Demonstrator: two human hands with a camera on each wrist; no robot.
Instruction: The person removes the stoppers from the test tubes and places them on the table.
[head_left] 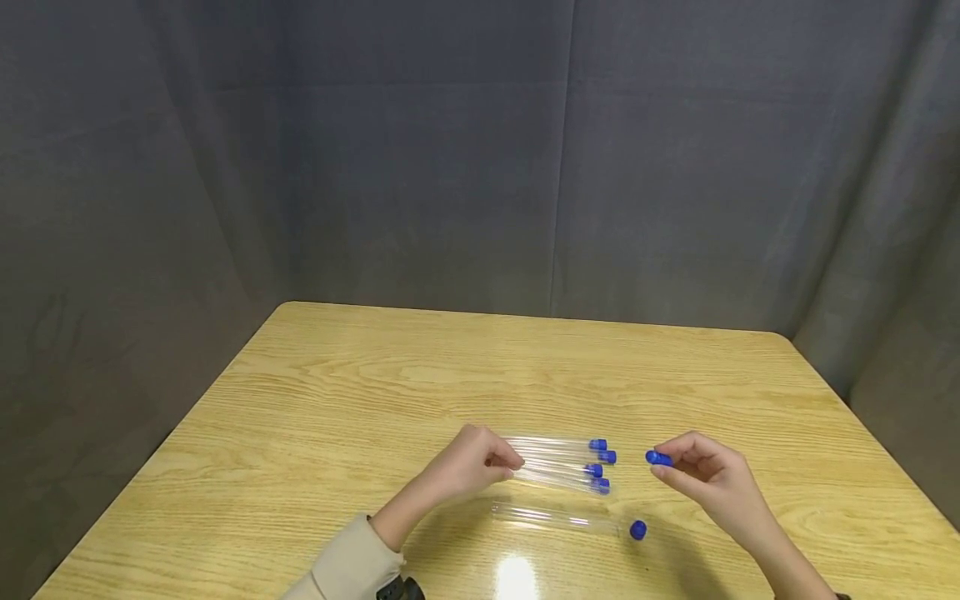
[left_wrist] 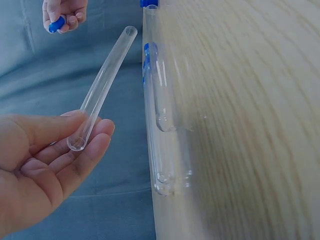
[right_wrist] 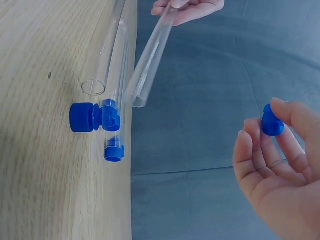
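While the left hand (left_wrist: 35, 165) pinches the closed, rounded end of a clear tube (left_wrist: 102, 87) between thumb and fingers, the tube's open mouth points across toward the other hand, lifted off the counter (head_left: 360, 392) so that nothing blocks that end. The grip sits right at the bottom, which leaves the whole length and the rim free. From the head view the tube is hard to pick out against the others lying behind it, but both wrist views show it plainly in the air.

Opposite it, the right hand (head_left: 705, 475) holds a blue cap (head_left: 658, 457) at its fingertips, thumb and forefinger curled round it, the remaining fingers loosely bent beneath. The cap sits well apart from the tube's mouth, roughly level with it. Held at the tips like that, the cap looks easy to turn and aim.

Just beyond the left hand's knuckles lies a row of capped tubes (head_left: 562, 462), side by side and touching, their blue caps all pointing to the person's right; lying flat and packed together, they seem kept from rolling. Nearer the person, one more tube (head_left: 555, 518) lies alone on the counter, uncapped as far as I can tell, with a loose cap (head_left: 638, 530) just beside its right end. A beige sleeve (head_left: 352, 562) covers the left forearm. Grey cloth (head_left: 480, 167) hangs behind and to both sides of the counter.
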